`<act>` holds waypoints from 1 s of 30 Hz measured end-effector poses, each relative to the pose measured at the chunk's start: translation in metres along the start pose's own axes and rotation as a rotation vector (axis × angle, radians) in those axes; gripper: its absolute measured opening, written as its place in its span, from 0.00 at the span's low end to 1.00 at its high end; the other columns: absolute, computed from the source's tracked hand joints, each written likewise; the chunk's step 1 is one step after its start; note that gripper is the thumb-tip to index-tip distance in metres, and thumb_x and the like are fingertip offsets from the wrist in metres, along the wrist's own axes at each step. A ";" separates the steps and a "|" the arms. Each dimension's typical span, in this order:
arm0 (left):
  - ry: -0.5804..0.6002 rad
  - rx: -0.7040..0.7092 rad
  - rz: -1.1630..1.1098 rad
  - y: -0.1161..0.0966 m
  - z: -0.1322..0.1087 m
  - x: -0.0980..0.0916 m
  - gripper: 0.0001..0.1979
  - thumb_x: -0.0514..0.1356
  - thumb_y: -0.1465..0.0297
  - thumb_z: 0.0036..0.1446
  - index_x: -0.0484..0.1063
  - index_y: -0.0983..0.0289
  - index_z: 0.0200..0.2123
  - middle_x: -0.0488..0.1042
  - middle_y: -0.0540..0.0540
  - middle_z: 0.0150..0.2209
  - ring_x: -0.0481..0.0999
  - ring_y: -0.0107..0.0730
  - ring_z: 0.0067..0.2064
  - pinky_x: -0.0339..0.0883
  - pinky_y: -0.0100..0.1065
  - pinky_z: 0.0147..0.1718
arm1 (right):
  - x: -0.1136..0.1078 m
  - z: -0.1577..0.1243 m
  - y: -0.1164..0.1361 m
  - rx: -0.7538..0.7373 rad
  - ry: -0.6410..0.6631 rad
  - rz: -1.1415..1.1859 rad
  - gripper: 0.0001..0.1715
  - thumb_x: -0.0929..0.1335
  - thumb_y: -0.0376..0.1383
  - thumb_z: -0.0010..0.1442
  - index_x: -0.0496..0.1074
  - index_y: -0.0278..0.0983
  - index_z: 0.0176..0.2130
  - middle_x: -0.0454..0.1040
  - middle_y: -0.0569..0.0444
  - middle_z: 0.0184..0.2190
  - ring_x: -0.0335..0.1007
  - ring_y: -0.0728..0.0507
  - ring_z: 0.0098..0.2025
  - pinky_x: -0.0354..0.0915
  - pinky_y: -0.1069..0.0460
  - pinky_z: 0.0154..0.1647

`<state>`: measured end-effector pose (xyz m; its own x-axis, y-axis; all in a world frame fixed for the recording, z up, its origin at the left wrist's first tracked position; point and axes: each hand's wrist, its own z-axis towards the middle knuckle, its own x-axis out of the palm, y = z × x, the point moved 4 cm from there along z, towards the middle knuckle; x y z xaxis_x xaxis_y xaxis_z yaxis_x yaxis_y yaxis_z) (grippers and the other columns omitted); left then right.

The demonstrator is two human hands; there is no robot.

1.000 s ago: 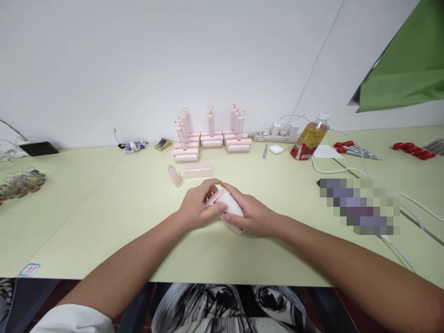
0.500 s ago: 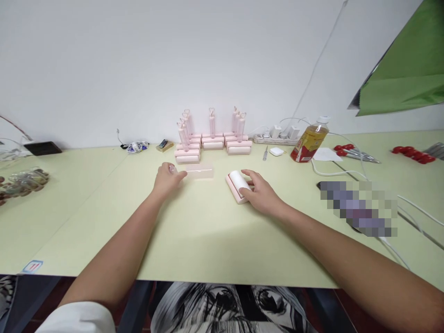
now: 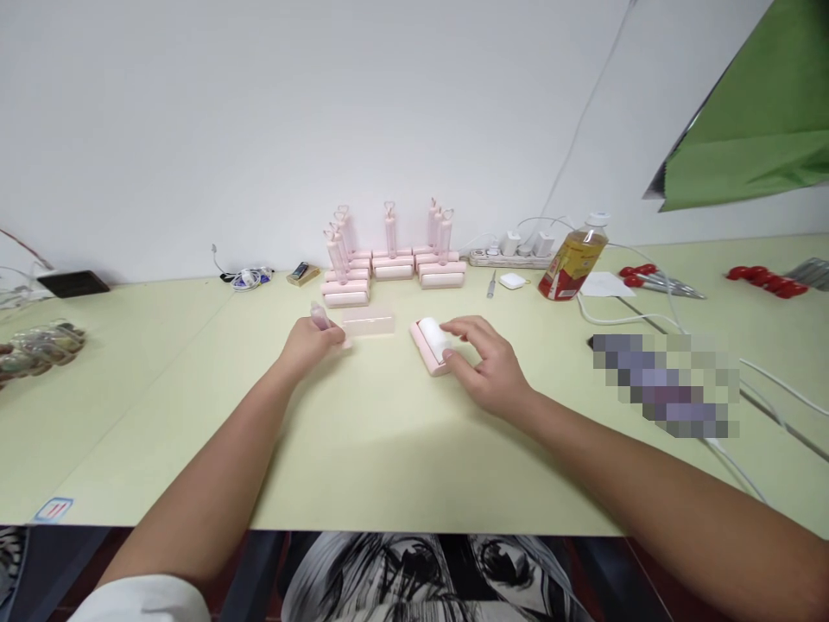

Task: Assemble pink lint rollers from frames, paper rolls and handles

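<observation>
My left hand (image 3: 311, 347) is closed around a translucent pink lint roller handle (image 3: 319, 315), whose ends stick out past the fingers. Beside that hand a clear pinkish plastic cover (image 3: 369, 323) lies flat on the table. A lint roller head (image 3: 427, 347), a white roll in a pink casing, rests at an angle in the middle. My right hand (image 3: 484, 358) is at its right side, thumb and fingers spread apart; the fingertips are close to the roll, and whether they touch it I cannot tell.
Several pink lint rollers (image 3: 392, 259) stand in groups by the wall, handles upright. Right of them are a power strip (image 3: 509, 257), a small screwdriver-like tool (image 3: 491, 285), a drink bottle (image 3: 573, 263), red-handled scissors (image 3: 654, 280) and white cables. Bagged items (image 3: 42, 350) lie far left.
My left hand has turned up the pink handle, which shows more clearly. My right hand's fingers have spread and drawn back from the roller head.
</observation>
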<state>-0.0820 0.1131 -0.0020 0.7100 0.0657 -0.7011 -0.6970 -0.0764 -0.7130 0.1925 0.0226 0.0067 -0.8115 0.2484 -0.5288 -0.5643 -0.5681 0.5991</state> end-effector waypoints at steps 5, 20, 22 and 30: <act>0.443 0.108 -0.398 -0.034 -0.047 0.035 0.08 0.63 0.67 0.43 0.70 0.66 0.23 0.67 0.48 0.19 0.62 0.23 0.21 0.53 0.27 0.20 | 0.020 -0.012 0.014 -0.036 0.258 0.195 0.17 0.64 0.39 0.65 0.66 0.39 0.52 0.72 0.53 0.35 0.67 0.47 0.32 0.65 0.51 0.35; 0.576 0.018 -0.945 -0.050 -0.071 0.061 0.16 0.66 0.61 0.47 0.73 0.68 0.33 0.72 0.51 0.22 0.70 0.26 0.20 0.70 0.30 0.19 | 0.034 -0.020 0.005 0.330 0.313 0.464 0.05 0.65 0.37 0.62 0.66 0.39 0.39 0.61 0.63 0.21 0.60 0.51 0.21 0.59 0.55 0.22; 0.542 0.017 -0.988 -0.048 -0.069 0.059 0.16 0.67 0.61 0.46 0.72 0.68 0.31 0.72 0.50 0.21 0.71 0.26 0.20 0.71 0.30 0.20 | 0.035 -0.022 0.002 0.433 0.282 0.592 0.09 0.67 0.40 0.60 0.63 0.39 0.36 0.62 0.63 0.22 0.62 0.51 0.21 0.61 0.55 0.22; 0.675 0.114 -1.019 -0.052 -0.080 0.067 0.17 0.68 0.60 0.48 0.69 0.67 0.31 0.75 0.52 0.23 0.75 0.28 0.24 0.74 0.31 0.24 | 0.034 -0.024 0.008 0.270 0.285 0.475 0.12 0.69 0.41 0.58 0.63 0.38 0.32 0.63 0.61 0.22 0.60 0.51 0.22 0.58 0.55 0.23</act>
<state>0.0095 0.0419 -0.0115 0.8216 -0.4861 0.2977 0.2259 -0.2018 -0.9530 0.1637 0.0078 -0.0206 -0.9322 -0.2237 -0.2844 -0.1999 -0.3368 0.9201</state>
